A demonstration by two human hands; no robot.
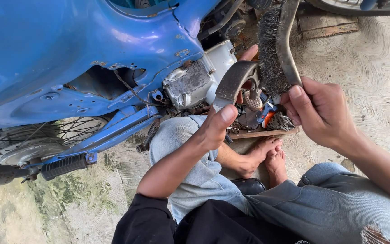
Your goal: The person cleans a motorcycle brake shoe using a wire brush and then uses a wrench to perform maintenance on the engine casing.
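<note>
Nearest to the camera, the person sat on the concrete floor [366, 68] with knees bent in worn grey jeans [339, 203] and bare feet [267, 156] crossed in front. Above the knees, the left hand [215, 126] was closed around the lower end of a curved brake shoe [235, 81]; the thumb lay flat on its near edge and one fingertip showed behind its upper end, so the shoe stood between thumb and fingers, held up and tilted. The right hand [319, 110] was closed on the handle of a wire brush [274, 49], and the bristles touched the shoe's right side. By my judgement the cleaning of the shoe was in progress, and a further stroke would ask for a firm hold with the left hand while the brush is drawn along the curve. Just beyond the hands lay small parts on a wooden board [262, 133]. Farther behind stood a blue motorbike [68, 54] with its engine case [190, 83] exposed and a spoked wheel [32, 144] at the left.
</note>
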